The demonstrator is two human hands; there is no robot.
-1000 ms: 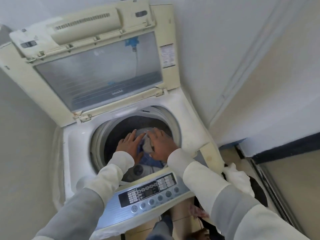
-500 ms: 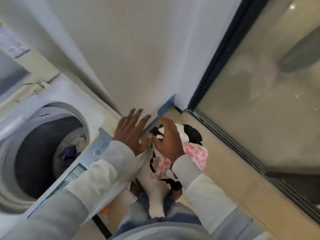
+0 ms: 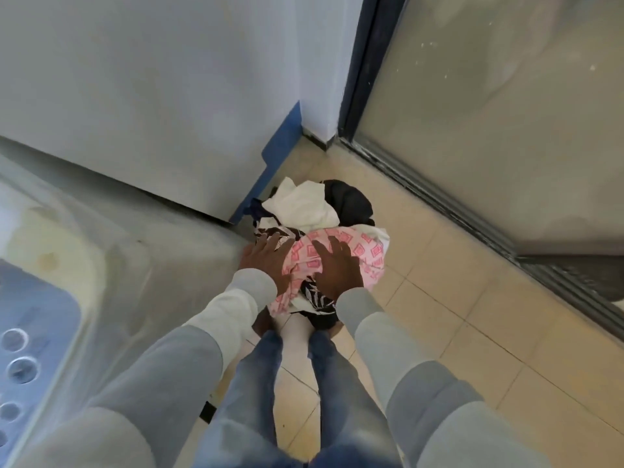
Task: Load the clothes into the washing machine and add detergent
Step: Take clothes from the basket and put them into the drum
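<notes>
1. On the floor beside the washing machine (image 3: 101, 251), head view: clothes pile (image 3: 317, 228) sits in the corner against the wall, just ahead of the person's feet.
2. Left hand (image 3: 266, 261) and right hand (image 3: 337, 268) both lie flat on the pink patterned cloth (image 3: 354, 255), fingers spread, nothing pinched yet.
3. Step, as I read it: gather the next load. Curl the fingers under the pink cloth and the striped piece below it and scoop from both sides.
4. Keep the bundle tight; loose ends could drag on the floor tiles (image 3: 472, 332) or snag the machine's edge.
5. Drum isn't visible, only the control panel (image 3: 20, 359); detergent not in view.
</notes>
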